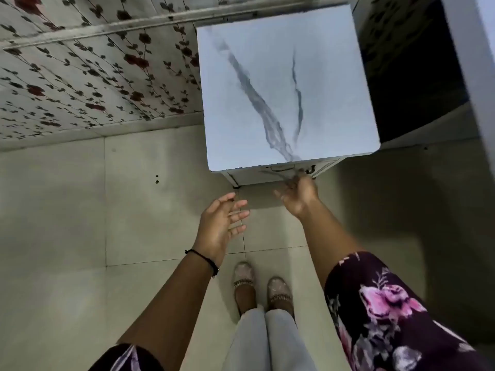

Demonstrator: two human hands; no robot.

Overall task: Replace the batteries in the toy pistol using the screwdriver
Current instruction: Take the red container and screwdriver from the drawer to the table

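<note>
Looks like a room in a home; walls papered with a floral wallpaper [88, 76] of red blossoms on dark vines; pale floor tiles [67, 210] with visible grout lines underfoot; a small marble-topped cabinet [284, 87] pushed into the corner against the wall, a drawer front showing under its near edge; beaded slippers [258, 287] worn indoors; a floral sleeve [388, 306] of house clothing.
</note>
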